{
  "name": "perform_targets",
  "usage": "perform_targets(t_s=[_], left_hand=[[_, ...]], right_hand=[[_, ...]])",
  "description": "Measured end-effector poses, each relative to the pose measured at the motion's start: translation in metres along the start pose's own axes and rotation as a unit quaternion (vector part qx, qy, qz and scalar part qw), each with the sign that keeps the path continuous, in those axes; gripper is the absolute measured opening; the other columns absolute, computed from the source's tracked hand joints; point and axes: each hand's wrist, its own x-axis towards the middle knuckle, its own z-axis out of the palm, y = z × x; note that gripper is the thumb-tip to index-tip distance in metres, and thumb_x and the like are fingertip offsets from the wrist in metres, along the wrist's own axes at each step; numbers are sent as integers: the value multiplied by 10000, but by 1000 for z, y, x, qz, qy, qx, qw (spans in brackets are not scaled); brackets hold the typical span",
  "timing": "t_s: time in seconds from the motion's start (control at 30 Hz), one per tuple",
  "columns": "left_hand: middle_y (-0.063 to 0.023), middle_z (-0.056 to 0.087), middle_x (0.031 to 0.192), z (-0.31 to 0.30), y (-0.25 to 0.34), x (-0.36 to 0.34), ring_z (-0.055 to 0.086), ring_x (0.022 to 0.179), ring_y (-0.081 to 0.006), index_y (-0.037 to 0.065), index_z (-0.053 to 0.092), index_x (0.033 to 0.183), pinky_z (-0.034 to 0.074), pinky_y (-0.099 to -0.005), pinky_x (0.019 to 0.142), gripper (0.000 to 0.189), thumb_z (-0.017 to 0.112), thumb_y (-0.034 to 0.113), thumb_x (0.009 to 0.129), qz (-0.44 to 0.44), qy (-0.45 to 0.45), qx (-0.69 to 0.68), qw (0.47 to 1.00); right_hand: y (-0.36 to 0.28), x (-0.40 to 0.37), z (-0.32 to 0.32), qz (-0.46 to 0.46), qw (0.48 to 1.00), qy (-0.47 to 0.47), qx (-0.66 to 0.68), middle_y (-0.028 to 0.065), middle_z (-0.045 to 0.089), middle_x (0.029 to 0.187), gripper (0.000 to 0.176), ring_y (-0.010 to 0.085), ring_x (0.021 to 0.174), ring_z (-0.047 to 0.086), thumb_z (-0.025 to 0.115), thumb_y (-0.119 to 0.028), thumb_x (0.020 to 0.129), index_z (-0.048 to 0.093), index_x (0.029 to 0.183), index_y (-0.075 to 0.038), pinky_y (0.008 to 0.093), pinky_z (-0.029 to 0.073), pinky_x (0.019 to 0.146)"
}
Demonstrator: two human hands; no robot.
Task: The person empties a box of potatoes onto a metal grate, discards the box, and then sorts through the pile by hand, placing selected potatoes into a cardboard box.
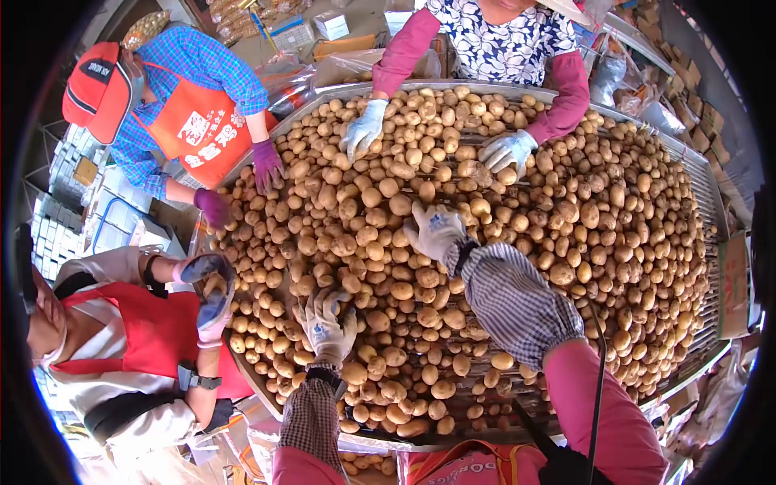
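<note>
**Hands Working a Heaped Potato Table**

Potatoes are lying several deep across a metal mesh table, covering it almost from rim to rim, as four people are leaning in over it. Judging by the heap, the picking-over is looking far from finished: only near the wearer's own edge is the layer thinning enough for strips of bare mesh to be showing through, and no sorted pile is showing on the table.

The wearer's left hand, in a white work glove above a checked sleeve guard, is lying palm down on the potatoes at the near edge, fingers spread and gripping nothing. The right hand, gloved the same way, is reaching further into the middle of the heap. Its fingers are curling down among the potatoes, and whether they are closing on one cannot be told from this view.

Across the table, a person in a floral blouse is pressing two pale gloves onto the pile. At the left, a person in a red cap is working in purple gloves, and a third co-worker's gloved hand is cupping a single potato at the table's edge
</note>
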Motion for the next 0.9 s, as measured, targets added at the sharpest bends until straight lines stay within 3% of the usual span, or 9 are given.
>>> perform_targets(t_s=[0.03, 0.1, 0.17, 0.43, 0.5, 0.57, 0.73, 0.77, 0.9], left_hand=[[-48, 563, 1342, 3, -4, 1, 472, 1331, -319, 205, 575, 1247, 241, -588, 1180, 542, 750, 300, 742, -5, 22, -26, 999], [-74, 548, 1342, -2, -1, 5, 499, 1258, -337, 226, 492, 1406, 300, -573, 1113, 726, 767, 251, 735, 19, 43, -6, 999], [-89, 554, 1328, 2, -1, 7, 516, 1215, -349, 212, 488, 1422, 315, -557, 1098, 716, 744, 284, 757, -4, 36, 20, 999], [-155, 493, 1472, 44, -44, 1, 421, 1378, -366, 185, 391, 1514, 227, -597, 1175, 693, 673, 279, 889, -134, -30, 47, 989], [-187, 392, 1559, 65, -76, 0, 369, 1444, -335, 109, 340, 1549, 267, -498, 1214, 591, 490, 300, 1011, -98, -217, 207, 949], [-198, 361, 1585, 63, -88, -4, 360, 1465, -307, 53, 304, 1560, 297, -417, 1226, 572, 429, 283, 1052, -182, -65, -133, 972], [-181, 513, 1459, 56, -71, -16, 515, 1312, -367, 4, 397, 1484, 424, -403, 1124, 541, 530, 201, 998, -106, -11, 135, 985], [-183, 506, 1464, 54, -69, -13, 511, 1319, -366, -2, 387, 1487, 425, -403, 1125, 549, 530, 199, 997, -107, -14, 121, 987], [-191, 480, 1486, 54, -66, -7, 494, 1343, -365, -28, 347, 1498, 429, -406, 1131, 582, 531, 193, 991, -109, -21, 76, 991]], right_hand=[[4, -11, 12, -28, 998, 52, -8, 149, 719, 987, 782, 262, 733, 679, 501, -597, 981, 363, 1493, -22, 386, 586, 618], [-5, -47, 16, -19, 990, 66, 121, 115, 708, 830, 829, 199, 614, 643, 528, -650, 954, 374, 1455, -8, 324, 534, 488], [-26, -69, 12, 20, 988, -56, 142, 227, 648, 1154, 996, 158, 594, 629, 570, -652, 931, 163, 1568, -4, 278, 496, 417], [-136, -124, 30, -11, 901, -37, 431, 291, 317, 1513, 799, 357, 1166, 596, 675, -468, 930, 289, 1530, -108, 409, 573, 939], [-155, -130, 63, -99, 893, 71, 434, 275, 395, 1493, 653, 357, 1239, 580, 693, -341, 948, 413, 1487, -101, 531, 519, 1040], [-128, -131, 66, -260, 850, 73, 452, 245, 378, 1543, 651, 331, 1332, 521, 685, -325, 953, 417, 1503, -102, 549, 461, 1105], [37, -144, -49, 87, 949, -19, 301, 106, 591, 924, 246, 150, 772, 594, 537, -163, 918, 605, 1108, -22, 310, 587, 590], [90, -137, -33, 51, 946, 213, 239, 91, 584, 915, 248, 154, 756, 594, 548, -163, 910, 597, 1110, -23, 304, 561, 523], [252, -92, -30, 245, 911, 331, 12, 168, 569, 1332, 552, 331, 1322, 450, 538, -436, 939, 526, 1380, -103, 541, 367, 1095]])
